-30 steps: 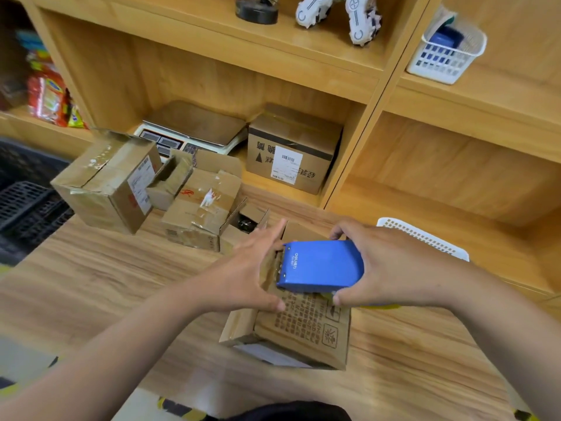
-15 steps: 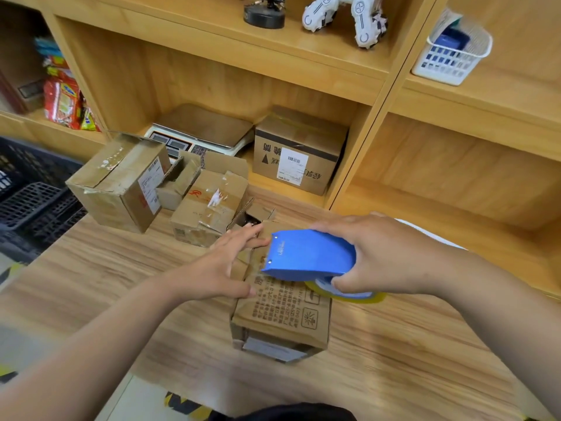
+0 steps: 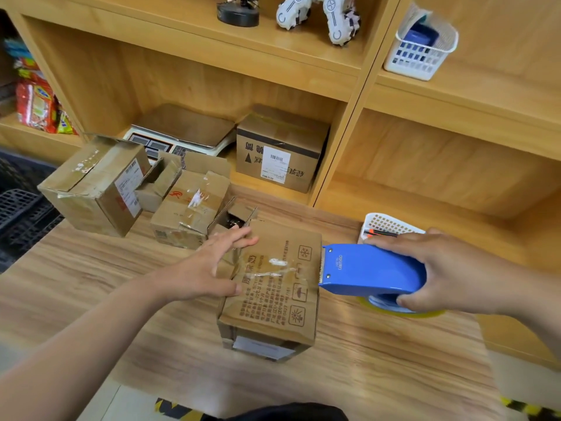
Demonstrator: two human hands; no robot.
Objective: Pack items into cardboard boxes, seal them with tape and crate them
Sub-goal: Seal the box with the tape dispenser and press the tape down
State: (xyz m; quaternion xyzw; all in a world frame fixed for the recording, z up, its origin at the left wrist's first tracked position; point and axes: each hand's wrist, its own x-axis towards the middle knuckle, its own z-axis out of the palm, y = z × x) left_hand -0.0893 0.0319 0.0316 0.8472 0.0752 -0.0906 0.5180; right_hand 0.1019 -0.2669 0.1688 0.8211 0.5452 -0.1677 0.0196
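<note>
- We see the cardboard box [image 3: 270, 302] on the wooden table [image 3: 91, 284], flaps closed, a strip of clear tape [image 3: 273, 270] across its top.
- The left hand [image 3: 203, 268] lies flat on the box's left edge, fingers straight.
- Just right of the box, the right hand [image 3: 449, 268] grips the blue tape dispenser [image 3: 370, 271], its toothed end at the box's right edge.
</note>
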